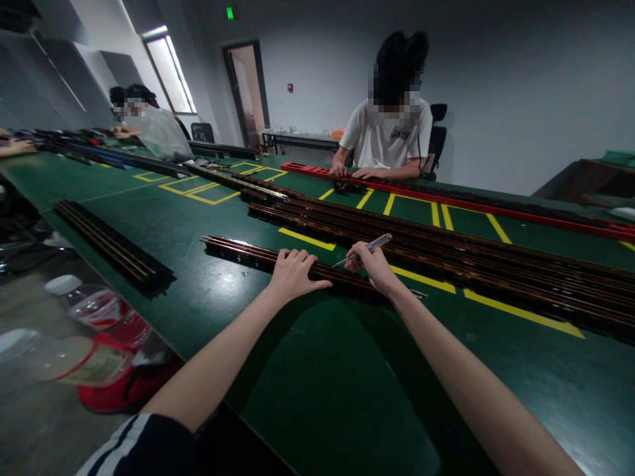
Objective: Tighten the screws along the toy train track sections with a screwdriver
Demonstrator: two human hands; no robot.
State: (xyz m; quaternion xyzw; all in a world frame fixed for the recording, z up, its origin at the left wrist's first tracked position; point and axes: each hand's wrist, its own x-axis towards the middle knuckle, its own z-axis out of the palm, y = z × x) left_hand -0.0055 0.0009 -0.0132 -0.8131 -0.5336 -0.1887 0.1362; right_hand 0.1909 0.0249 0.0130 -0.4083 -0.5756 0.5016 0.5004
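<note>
A long dark strip with copper-coloured rails [238,249] lies across the green table in front of me. My left hand [294,272] is over its middle, fingers curled across the far side and thumb stretched along the near side, gripping it. My right hand [372,264] pinches a slim pen-shaped tool [380,242]; its thin tip points down and left at the strip, between my hands. Whether the tip touches the strip I cannot tell. Beside my right wrist, a small thin metal piece [419,293] lies near the strip's right end.
Several long copper-railed strips [446,258] lie beyond my hands, over yellow tape markings. Another strip [112,244] lies at the left edge. Across the table [322,383], a person [387,132] handles a dark part by a red rail [496,205]. Plastic bottles [104,314] stand below left.
</note>
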